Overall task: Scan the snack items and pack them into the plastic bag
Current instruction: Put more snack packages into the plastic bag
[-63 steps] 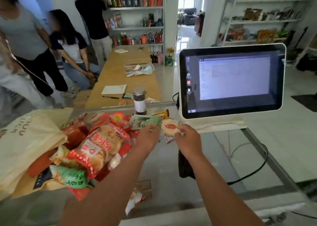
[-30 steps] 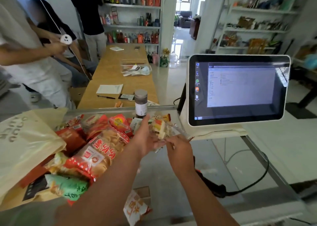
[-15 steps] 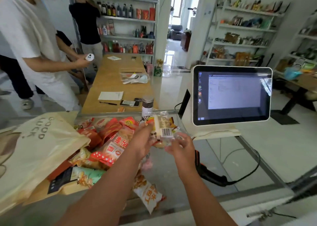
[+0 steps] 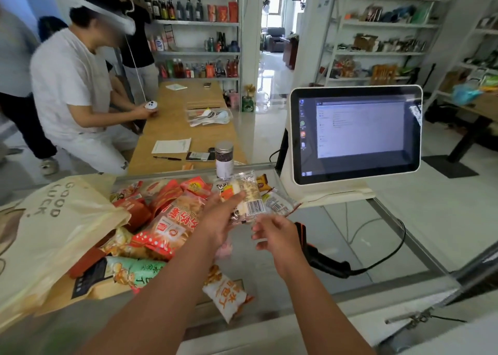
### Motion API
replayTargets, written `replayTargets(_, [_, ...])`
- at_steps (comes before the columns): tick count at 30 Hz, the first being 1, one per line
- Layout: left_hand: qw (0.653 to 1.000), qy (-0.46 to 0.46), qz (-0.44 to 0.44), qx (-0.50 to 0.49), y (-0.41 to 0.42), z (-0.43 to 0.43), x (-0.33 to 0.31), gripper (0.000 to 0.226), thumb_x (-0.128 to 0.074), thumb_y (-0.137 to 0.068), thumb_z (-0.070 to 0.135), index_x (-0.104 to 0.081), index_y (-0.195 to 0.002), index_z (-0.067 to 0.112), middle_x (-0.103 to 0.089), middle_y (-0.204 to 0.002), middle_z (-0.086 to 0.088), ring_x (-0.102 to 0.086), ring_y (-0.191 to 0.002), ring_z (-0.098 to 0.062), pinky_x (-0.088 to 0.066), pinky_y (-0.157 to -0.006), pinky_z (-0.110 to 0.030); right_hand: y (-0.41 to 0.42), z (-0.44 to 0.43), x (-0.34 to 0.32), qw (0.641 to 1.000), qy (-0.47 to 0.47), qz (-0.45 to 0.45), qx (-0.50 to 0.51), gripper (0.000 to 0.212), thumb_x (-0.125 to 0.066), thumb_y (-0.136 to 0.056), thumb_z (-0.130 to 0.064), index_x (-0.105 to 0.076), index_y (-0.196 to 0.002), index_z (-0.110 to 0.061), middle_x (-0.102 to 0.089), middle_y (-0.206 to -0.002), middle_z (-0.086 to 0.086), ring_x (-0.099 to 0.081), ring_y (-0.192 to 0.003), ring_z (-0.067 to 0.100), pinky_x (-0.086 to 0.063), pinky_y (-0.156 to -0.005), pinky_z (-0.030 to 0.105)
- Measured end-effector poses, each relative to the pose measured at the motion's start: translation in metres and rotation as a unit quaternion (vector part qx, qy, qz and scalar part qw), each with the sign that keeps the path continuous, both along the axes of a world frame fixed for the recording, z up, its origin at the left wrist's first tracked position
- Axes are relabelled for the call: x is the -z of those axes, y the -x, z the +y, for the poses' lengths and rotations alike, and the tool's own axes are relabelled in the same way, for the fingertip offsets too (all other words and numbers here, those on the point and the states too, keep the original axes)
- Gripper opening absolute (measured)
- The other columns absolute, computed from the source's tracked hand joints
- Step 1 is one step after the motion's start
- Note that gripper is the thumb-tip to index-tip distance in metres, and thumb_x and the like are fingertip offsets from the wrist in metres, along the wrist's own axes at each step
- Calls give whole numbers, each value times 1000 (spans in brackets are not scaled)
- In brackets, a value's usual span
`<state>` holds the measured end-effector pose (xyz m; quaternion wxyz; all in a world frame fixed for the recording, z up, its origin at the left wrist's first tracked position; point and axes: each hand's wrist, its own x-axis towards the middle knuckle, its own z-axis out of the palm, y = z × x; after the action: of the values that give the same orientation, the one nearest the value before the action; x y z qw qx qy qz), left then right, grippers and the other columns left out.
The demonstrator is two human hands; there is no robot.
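Observation:
My left hand [image 4: 219, 217] holds up a clear snack packet [image 4: 246, 197] with its barcode facing me, above the glass counter [image 4: 283, 257]. Just below and right of the packet, my right hand [image 4: 275, 236] hovers with fingers apart and nothing in it. A black and orange barcode scanner [image 4: 320, 260] lies on the counter right behind my right hand, its cable running off to the right. A heap of snack bags [image 4: 172, 220] fills the counter's left half. At the far left a cream plastic bag [image 4: 45, 236] printed GOOD LUCK lies open.
A white touchscreen till [image 4: 355, 133] stands at the counter's back right. A dark jar [image 4: 223, 159] stands behind the snacks. A white and orange snack bag [image 4: 226, 292] lies near the counter's front edge. A person in white sits beyond the counter at a wooden table [image 4: 172, 128].
The packet has been turned so its barcode faces me and is now held by my left hand alone. My right hand has let go and dropped a little. The camera has tilted up.

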<state>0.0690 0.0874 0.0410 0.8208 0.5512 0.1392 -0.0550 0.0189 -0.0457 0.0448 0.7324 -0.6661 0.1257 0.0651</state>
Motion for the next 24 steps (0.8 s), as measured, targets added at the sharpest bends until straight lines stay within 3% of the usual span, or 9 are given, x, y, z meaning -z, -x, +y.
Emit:
replayTargets(2, [1000, -3, 17, -7, -3, -11, 5, 108, -93, -43, 49, -47, -136, 21, -65, -125, -7, -60, -114, -29, -47, -99, -50, -3, -9, 0, 1000, -20, 22, -6, 11, -56, -93, -14, -66, -90, -10, -67, -75, 5, -62, -61, 15, -47, -49, 26])
replayTargets(5, [998, 30, 29, -49, -7, -25, 11, 44, -76, -80, 25, -56, -119, 19, -71, -110, -8, -67, -102, -28, -51, -94, -49, -7, -28, 3, 999, 27, 31, -13, 9, -57, -92, -13, -66, -91, -12, -68, -78, 4, -62, -60, 13, -45, -47, 24])
replayTargets(7, [995, 53, 40, -69, -14, -33, 19, 30, -69, -87, 20, -57, -115, 20, -71, -109, -9, -69, -98, -28, -53, -91, -49, -8, -45, 13, 992, 125, -9, 26, 9, -57, -89, -11, -64, -89, -17, -68, -85, 1, -63, -68, 14, -46, -54, 24])
replayTargets(11, [997, 27, 35, -69, -17, -58, 39, 33, -68, -89, 22, -55, -119, 21, -71, -109, -7, -70, -89, -22, -57, -85, -43, -2, -74, 32, 946, 315, -67, 25, 42, -59, -81, -1, -53, -115, -24, -52, -111, 2, -51, -108, 23, -47, -88, 35])
replayTargets(13, [997, 19, 33, -72, -15, -71, 48, 40, -69, -88, 25, -52, -124, 21, -69, -112, -5, -68, -95, -22, -55, -88, -43, 1, -85, 40, 912, 408, -36, -19, 67, -64, -78, -2, -38, -137, -21, -42, -128, 6, -40, -123, 25, -40, -100, 39])
replayTargets(15, [996, 23, 36, -83, -13, -81, 57, 42, -69, -88, 26, -50, -126, 21, -68, -113, -3, -67, -99, -22, -55, -89, -41, 4, -93, 52, 874, 480, 4, -76, 79, -66, -78, -9, -26, -145, -18, -37, -137, 8, -37, -128, 27, -37, -103, 39])
replayTargets(17, [994, 40, 39, -96, -11, -89, 67, 38, -68, -89, 25, -50, -122, 23, -67, -117, -5, -67, -103, -24, -55, -89, -42, 9, -97, 66, 840, 531, 7, -114, 75, -67, -76, -15, -32, -142, -14, -45, -132, 11, -46, -121, 29, -39, -99, 36])
replayTargets(21, [991, 68, 44, -109, -4, -98, 81, 37, -66, -91, 22, -50, -124, 22, -67, -119, -5, -67, -104, -24, -57, -82, -37, 11, -101, 90, 802, 591, -54, -70, 60, -73, -67, -6, -55, -124, -10, -62, -102, 17, -60, -94, 38, -43, -86, 43])
replayTargets(24, [988, 75, 45, -127, -2, -99, 88, 40, -65, -91, 21, -50, -129, 19, -67, -119, -6, -67, -104, -25, -57, -76, -34, 5, -102, 86, 789, 607, -36, -84, 51, -61, -80, -5, -49, -129, -14, -59, -112, 13, -56, -105, 33, -40, -97, 45])
